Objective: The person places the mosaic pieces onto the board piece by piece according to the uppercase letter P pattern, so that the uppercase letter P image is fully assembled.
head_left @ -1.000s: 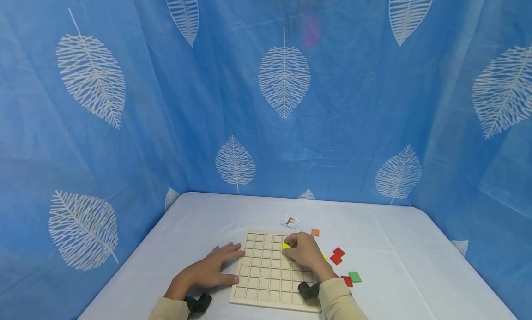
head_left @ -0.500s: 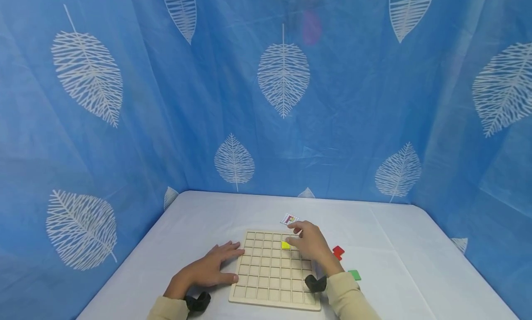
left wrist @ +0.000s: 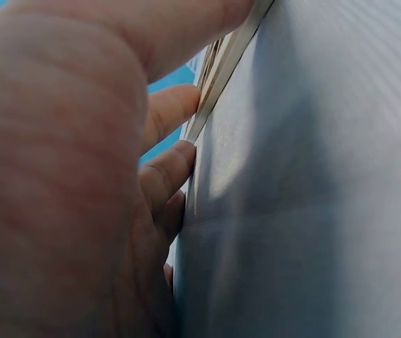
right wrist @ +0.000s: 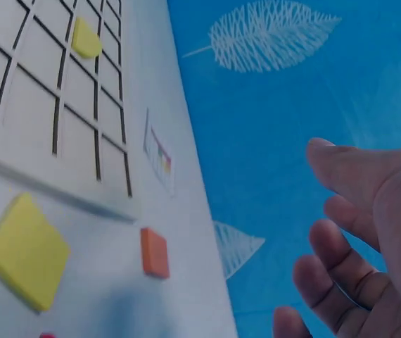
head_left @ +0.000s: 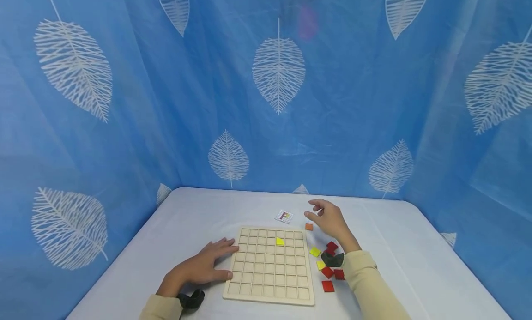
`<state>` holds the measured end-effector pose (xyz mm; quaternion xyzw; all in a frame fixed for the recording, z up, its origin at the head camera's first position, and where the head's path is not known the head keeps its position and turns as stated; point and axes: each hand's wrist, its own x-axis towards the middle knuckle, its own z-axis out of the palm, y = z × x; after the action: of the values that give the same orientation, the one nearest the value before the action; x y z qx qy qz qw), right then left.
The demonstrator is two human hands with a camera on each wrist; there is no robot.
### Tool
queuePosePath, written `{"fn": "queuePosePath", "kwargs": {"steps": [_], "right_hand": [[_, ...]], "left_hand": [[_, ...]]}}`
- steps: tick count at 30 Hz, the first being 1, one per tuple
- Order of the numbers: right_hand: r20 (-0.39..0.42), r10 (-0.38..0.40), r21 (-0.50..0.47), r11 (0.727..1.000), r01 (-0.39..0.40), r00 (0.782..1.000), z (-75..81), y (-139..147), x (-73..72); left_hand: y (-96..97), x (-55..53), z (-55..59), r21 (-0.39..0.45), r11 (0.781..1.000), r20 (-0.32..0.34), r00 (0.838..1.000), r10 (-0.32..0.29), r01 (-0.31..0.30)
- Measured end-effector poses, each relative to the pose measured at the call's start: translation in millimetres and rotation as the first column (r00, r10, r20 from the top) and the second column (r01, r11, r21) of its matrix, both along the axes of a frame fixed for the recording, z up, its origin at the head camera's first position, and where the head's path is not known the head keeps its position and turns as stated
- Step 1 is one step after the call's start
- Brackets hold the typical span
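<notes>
Blue curtain behind white-covered tabletop. Grid board flat on it: looks wooden, probably stiff, fairly light, may slide on cloth; best held by opposite rims. Left hand touches board's left edge, fingers spread apart. Right hand raised beyond board's far right corner, fingers apart, nothing between. Pattern card past far edge. 1 yellow tile on board, slightly askew. Orange tile, 2 loose yellow tiles, several red tiles right of board: likely light, rigid; pinch opposite edges.
</notes>
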<state>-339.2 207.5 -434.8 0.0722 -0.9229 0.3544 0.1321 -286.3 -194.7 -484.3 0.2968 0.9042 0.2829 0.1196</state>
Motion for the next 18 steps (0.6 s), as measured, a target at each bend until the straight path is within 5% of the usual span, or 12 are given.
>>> {"fn": "queuePosePath", "kwargs": {"steps": [18], "right_hand": [[0.146,-0.037,-0.023,0.999,0.04,0.989,-31.4,11.9,-11.8]], "left_hand": [[-0.5,-0.7,0.1,-0.006,1.0,0.005,1.0,0.013,-0.013]]}}
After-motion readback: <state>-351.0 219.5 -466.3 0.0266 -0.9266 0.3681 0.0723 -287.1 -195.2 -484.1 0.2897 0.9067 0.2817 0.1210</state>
